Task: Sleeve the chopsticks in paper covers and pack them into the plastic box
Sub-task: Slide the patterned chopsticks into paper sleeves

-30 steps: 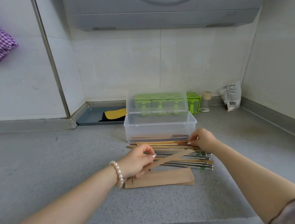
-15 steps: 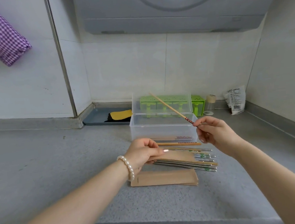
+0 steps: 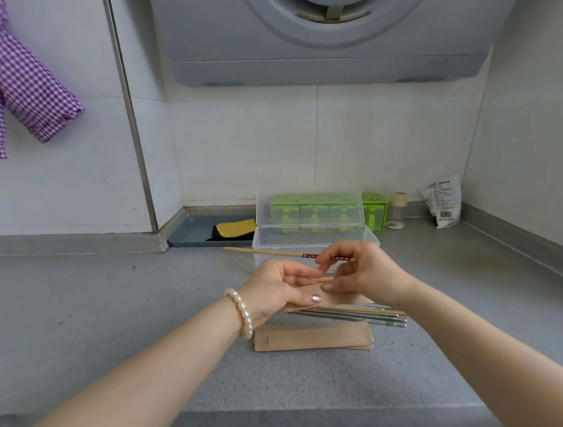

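My right hand [image 3: 363, 271] pinches a wooden chopstick [image 3: 270, 252] by its red patterned end, the thin tip pointing left over the counter. My left hand [image 3: 280, 290], with a pearl bracelet at the wrist, grips a brown paper cover [image 3: 345, 298] just below it; the two hands touch. A second thin wooden tip shows between the fingers. Under the hands lie several metal and wooden chopsticks [image 3: 367, 314], and in front of them a stack of paper covers [image 3: 313, 338]. The clear plastic box [image 3: 313, 241] stands open behind the hands, lid [image 3: 308, 207] upright.
A green plastic rack [image 3: 375, 210] stands behind the box, with a small jar [image 3: 397, 210] and a white packet [image 3: 444, 202] to its right. A grey tray [image 3: 196, 229] with a yellow cloth sits in the back corner. The counter edge [image 3: 324, 410] runs close to me.
My right hand lifted one wooden chopstick off the pile, swung it from pointing up-left to nearly level, and came in against my left hand and its paper cover. The camera tilted up.
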Demonstrator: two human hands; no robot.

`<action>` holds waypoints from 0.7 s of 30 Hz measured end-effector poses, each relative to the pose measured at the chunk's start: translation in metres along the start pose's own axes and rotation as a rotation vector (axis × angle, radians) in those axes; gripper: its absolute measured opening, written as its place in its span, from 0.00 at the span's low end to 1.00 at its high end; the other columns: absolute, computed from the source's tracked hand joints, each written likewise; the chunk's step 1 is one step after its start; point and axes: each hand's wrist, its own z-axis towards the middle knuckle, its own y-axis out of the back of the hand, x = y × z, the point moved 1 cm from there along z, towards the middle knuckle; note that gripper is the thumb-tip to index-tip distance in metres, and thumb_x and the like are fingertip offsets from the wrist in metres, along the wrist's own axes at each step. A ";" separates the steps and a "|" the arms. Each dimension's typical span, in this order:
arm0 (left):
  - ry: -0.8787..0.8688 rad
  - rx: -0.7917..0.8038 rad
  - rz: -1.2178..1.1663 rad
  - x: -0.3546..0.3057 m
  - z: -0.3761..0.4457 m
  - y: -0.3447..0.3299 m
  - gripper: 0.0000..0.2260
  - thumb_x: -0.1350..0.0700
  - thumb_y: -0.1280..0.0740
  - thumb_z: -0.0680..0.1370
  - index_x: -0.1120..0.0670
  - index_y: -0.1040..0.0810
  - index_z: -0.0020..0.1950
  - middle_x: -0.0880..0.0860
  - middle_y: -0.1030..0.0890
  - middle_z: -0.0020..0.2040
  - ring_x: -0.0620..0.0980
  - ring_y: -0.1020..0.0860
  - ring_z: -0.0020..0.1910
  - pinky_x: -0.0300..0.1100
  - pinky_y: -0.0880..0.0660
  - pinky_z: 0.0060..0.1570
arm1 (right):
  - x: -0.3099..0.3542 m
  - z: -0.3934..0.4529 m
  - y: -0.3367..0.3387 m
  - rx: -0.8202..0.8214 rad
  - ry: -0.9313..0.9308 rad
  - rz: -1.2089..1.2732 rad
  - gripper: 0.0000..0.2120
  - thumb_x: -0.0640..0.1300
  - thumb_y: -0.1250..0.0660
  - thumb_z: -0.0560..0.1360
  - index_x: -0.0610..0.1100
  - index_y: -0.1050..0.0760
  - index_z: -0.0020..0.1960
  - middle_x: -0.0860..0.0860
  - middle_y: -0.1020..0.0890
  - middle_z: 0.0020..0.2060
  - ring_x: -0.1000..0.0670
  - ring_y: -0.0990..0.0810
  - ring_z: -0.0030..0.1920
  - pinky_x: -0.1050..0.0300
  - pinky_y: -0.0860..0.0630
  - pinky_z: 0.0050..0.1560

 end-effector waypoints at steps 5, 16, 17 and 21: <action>0.025 -0.278 -0.112 -0.003 -0.001 0.008 0.08 0.67 0.27 0.68 0.57 0.21 0.43 0.52 0.18 0.36 0.44 0.20 0.30 0.35 0.25 0.31 | -0.005 -0.003 0.008 -0.191 -0.011 0.120 0.16 0.26 0.27 0.64 0.45 0.24 0.41 0.53 0.18 0.35 0.47 0.28 0.32 0.56 0.25 0.39; -0.088 -0.464 -0.462 -0.016 0.000 -0.003 0.07 0.67 0.29 0.70 0.59 0.22 0.45 0.58 0.18 0.43 0.53 0.19 0.43 0.47 0.21 0.48 | -0.008 -0.011 -0.008 -0.296 -0.021 0.134 0.15 0.26 0.25 0.62 0.42 0.26 0.36 0.51 0.20 0.32 0.51 0.19 0.31 0.59 0.21 0.39; -0.099 -0.447 -0.464 -0.016 -0.001 -0.006 0.07 0.67 0.29 0.70 0.59 0.21 0.45 0.57 0.18 0.43 0.54 0.19 0.44 0.47 0.21 0.49 | -0.009 -0.011 -0.010 -0.322 -0.023 0.160 0.14 0.26 0.25 0.62 0.42 0.26 0.36 0.51 0.20 0.32 0.50 0.19 0.32 0.57 0.20 0.39; -0.110 -0.407 -0.460 -0.016 -0.003 -0.012 0.05 0.67 0.31 0.72 0.60 0.20 0.45 0.58 0.17 0.43 0.53 0.18 0.44 0.42 0.21 0.42 | -0.009 -0.012 -0.013 -0.345 -0.039 0.231 0.14 0.27 0.25 0.61 0.41 0.25 0.37 0.51 0.20 0.32 0.51 0.19 0.34 0.57 0.20 0.41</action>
